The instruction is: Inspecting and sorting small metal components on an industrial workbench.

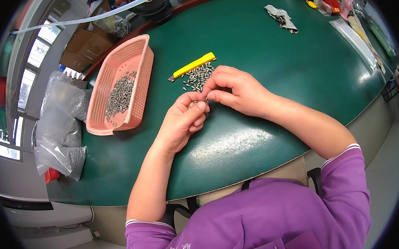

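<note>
My left hand [186,117] is closed, its thumb pressed against curled fingers, with small metal bits showing between them. Close against it, my right hand [234,90] pinches with thumb and forefinger at what looks like one small metal part, mostly hidden by the fingertips. Just beyond both hands lies a loose pile of small silvery metal pins [199,76]. A yellow utility knife [193,66] rests along the far side of the pile, its dark tip toward the left. To the left, a pink plastic basket [142,93] holds many more of the same small metal parts.
Beneath everything is a green tabletop [249,45] with a curved edge. Clear plastic bags [59,125] of small parts stand at the left, beside a cardboard box [85,47]. A crumpled wrapper [282,18] lies far right; a black fan [151,4] stands at the back.
</note>
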